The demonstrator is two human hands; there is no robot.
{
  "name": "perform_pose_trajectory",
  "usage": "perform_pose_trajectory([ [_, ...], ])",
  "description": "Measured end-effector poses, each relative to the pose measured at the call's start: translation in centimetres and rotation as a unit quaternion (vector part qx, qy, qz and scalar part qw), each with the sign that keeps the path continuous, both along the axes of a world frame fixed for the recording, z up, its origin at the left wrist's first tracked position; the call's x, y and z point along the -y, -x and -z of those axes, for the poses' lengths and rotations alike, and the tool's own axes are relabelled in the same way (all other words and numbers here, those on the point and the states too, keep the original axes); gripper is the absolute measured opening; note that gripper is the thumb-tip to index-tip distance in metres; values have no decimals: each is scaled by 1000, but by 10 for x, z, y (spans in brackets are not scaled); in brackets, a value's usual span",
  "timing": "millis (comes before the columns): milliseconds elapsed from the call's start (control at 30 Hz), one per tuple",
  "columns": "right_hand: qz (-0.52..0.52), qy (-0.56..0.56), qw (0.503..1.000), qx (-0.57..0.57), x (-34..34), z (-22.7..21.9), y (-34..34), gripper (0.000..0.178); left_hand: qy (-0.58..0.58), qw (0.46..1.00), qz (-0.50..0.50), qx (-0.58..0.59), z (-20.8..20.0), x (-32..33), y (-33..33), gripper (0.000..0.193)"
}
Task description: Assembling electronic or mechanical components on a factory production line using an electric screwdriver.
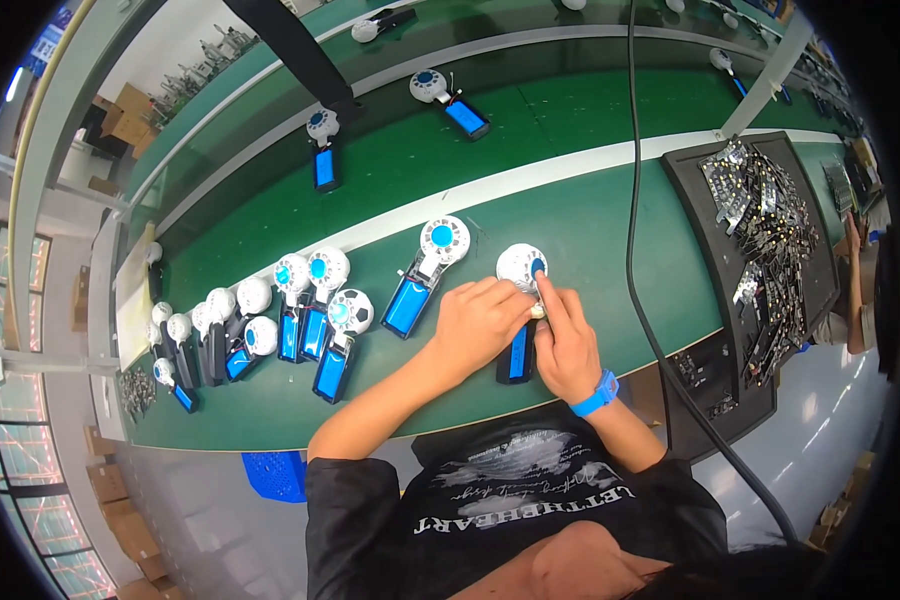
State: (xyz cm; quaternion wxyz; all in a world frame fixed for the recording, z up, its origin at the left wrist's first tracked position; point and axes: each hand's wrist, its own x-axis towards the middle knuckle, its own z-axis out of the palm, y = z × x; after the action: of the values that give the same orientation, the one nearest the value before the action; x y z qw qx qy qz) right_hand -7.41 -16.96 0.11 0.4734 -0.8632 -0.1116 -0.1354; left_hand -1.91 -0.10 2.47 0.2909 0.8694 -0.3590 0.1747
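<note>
A device with a white round head (512, 261) and a black body with a blue panel (517, 352) lies on the green bench in front of me. My left hand (483, 318) is closed, its fingers gripping the device's neck from the left. From the right, my right hand (566, 345) holds the same device; its index finger reaches onto the dark blue disc in the head, and the thumb lies beside the neck. My fingers hide most of the neck. Just left of my hands lies a similar device (407, 305), with a light blue disc in its head.
Several like devices (338, 345) stand or lie in a cluster on the left. Others ride on the dark green conveyor (390, 150) beyond a white rail. At right, a black tray (685, 180) holds heaped circuit boards. A black cable (632, 200) hangs across the bench.
</note>
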Motion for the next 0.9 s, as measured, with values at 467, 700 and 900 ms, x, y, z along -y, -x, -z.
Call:
perform_pose_trajectory([
  [467,-25,62,997,-45,14,-4,8,69,-162,983,7,85,-1,13,0,12],
  [700,-109,60,985,-120,57,-18,-5,70,-74,997,16,9,-1,24,-16,22],
  [900,-107,-24,987,-115,77,-13,-2,65,-59,989,133,10,10,59,-81,35],
])
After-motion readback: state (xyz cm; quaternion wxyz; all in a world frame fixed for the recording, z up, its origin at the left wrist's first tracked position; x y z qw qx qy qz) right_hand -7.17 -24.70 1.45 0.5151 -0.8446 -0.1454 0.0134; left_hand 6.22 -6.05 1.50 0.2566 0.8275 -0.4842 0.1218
